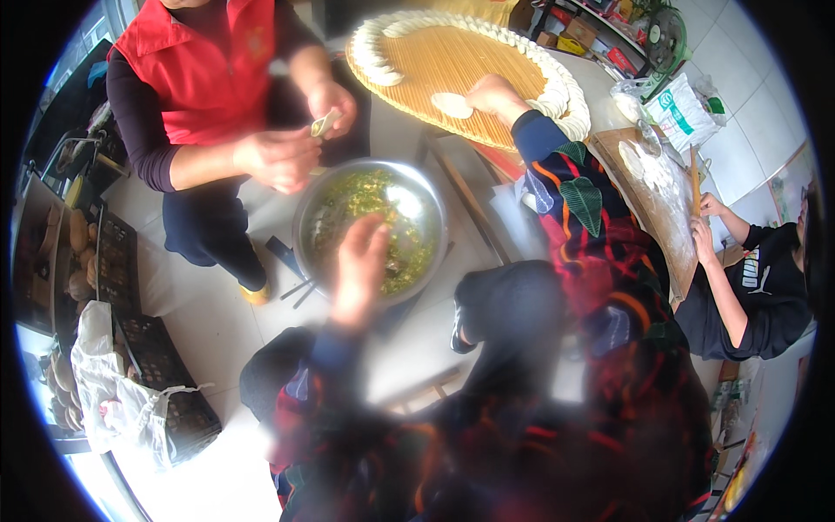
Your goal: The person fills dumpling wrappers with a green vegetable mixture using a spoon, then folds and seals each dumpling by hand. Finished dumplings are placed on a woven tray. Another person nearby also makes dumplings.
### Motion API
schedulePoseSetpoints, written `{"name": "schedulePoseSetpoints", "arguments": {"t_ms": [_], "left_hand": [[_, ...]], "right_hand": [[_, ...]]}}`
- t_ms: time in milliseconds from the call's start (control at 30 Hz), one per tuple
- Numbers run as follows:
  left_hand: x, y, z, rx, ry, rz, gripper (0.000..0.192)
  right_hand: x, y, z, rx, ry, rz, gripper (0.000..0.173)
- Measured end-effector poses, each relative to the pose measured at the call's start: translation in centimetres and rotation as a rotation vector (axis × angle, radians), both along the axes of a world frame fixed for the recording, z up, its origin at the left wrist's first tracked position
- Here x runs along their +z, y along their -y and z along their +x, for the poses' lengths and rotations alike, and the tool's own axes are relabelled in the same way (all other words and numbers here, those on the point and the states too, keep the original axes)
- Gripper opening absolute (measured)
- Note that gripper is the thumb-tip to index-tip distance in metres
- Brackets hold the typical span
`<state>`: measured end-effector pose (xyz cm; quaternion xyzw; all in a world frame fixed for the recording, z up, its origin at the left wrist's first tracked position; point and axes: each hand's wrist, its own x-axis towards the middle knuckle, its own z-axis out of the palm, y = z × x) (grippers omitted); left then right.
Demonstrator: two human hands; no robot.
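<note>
My right hand (pixel 497 98) is stretched out over a round woven tray (pixel 430 59), its fingers closed on the edge of a flat, round dough wrapper (pixel 452 105). Rows of folded dumplings (pixel 566 78) line the tray's rim. My left hand (pixel 360 261) is held above a steel bowl (pixel 438 215) of chopped green and yellow filling (pixel 411 254); its fingers are apart, somewhat blurred, and nothing shows in them. Thin dark sticks (pixel 301 292) jut out by the bowl's lower left edge.
Opposite, a person in a red vest (pixel 209 85) folds a filled wrapper beside the bowl. At right, another person holds a rolling pin (pixel 695 183) at a floured board (pixel 672 261). Black crates (pixel 176 372) and a plastic bag (pixel 98 365) stand at left.
</note>
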<state>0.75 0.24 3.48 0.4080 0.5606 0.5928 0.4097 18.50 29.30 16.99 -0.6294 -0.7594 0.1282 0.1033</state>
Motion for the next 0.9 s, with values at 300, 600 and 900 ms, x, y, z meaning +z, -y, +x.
{"name": "schedulePoseSetpoints", "arguments": {"t_ms": [300,600,900], "left_hand": [[-0.1,-0.1,-0.3,-0.087,0.269,-0.060,0.026],[1.2,-0.2,1.0,-0.244,0.998,0.111,0.041],[1.2,1.2,-1.0,-0.172,0.837,0.030,0.029]], "right_hand": [[-0.1,3.9,0.3,0.167,-0.541,0.150,0.011],[-1.8,16.5,-3.3,0.547,-0.974,-0.432,0.006],[-8.3,20.3,-4.2,0.452,-1.120,-0.549,0.014]]}}
